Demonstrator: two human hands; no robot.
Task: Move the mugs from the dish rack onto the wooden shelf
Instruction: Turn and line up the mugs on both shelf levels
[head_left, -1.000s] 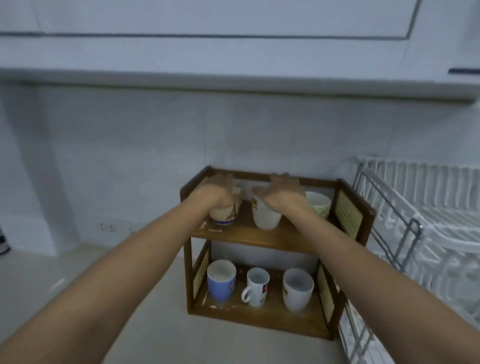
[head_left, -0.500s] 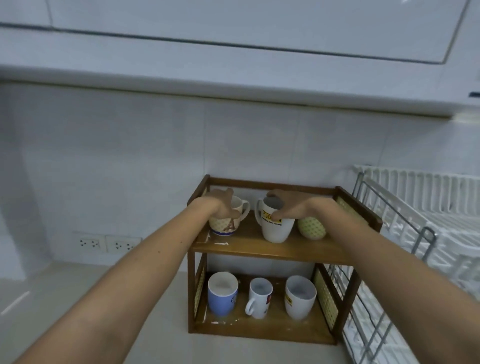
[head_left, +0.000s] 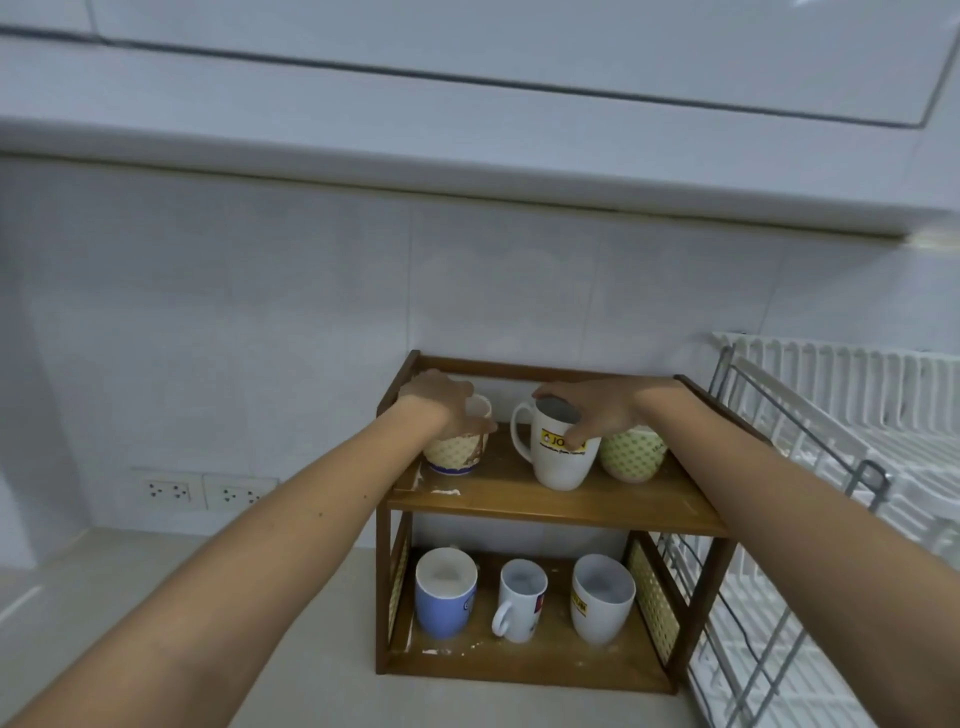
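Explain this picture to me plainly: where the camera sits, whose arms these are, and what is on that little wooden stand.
There is no machine here. A person wears a wide-angle camera on the head, looking forward and down, so the two bare arms reaching in are that person's own.

The wooden shelf stands on a kitchen counter against a tiled wall, with a white dish rack on its right. The top tier holds three mugs. The left hand grips the patterned mug from above. The right hand grips the rim of the white mug with a yellow logo. A green dotted mug stands untouched beside it.

The lower tier holds a blue mug, a small white mug and a larger white mug.
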